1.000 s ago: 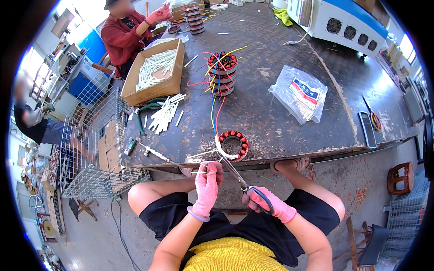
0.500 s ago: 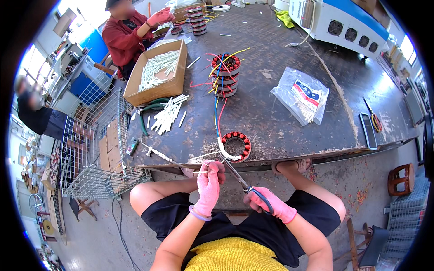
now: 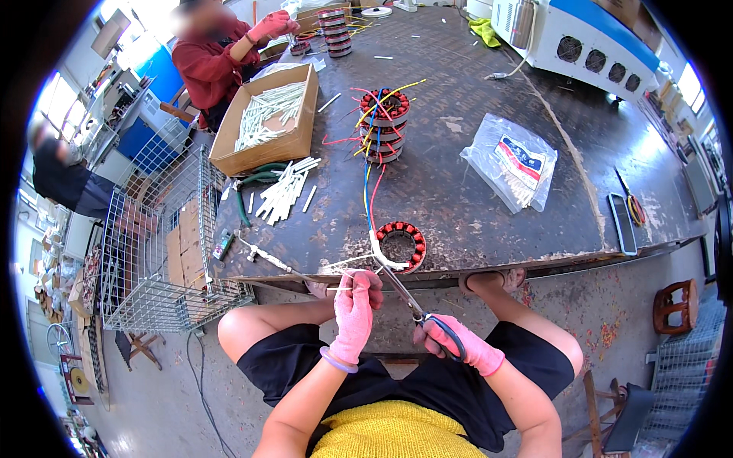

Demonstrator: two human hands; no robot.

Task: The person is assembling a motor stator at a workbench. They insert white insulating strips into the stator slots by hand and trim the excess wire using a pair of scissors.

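A ring-shaped motor stator (image 3: 418, 248) with red windings lies at the table's near edge. Red, blue and yellow wires (image 3: 367, 200) run from it toward the far side, through a white sleeve (image 3: 376, 244) at the ring's left. My left hand (image 3: 353, 320), in a pink glove, is closed in a pinch on thin white cord (image 3: 350, 262) just left of the stator. My right hand (image 3: 467, 345), also gloved, grips the dark handles of long scissors (image 3: 402, 291). Their blade tips reach the cord beside the white sleeve; whether the blades touch it I cannot tell.
Farther back stands a stack of stators (image 3: 384, 137). White tubes (image 3: 287, 191) lie left of it, by a cardboard box (image 3: 301, 141) of more tubes. A plastic bag (image 3: 513, 164), a phone (image 3: 622, 223) and other scissors (image 3: 634, 208) are rightward. A co-worker (image 3: 210, 69) sits far left.
My hands keep nearly the same places, with the scissors still at the cord by the stator. The picture has shifted very slightly.
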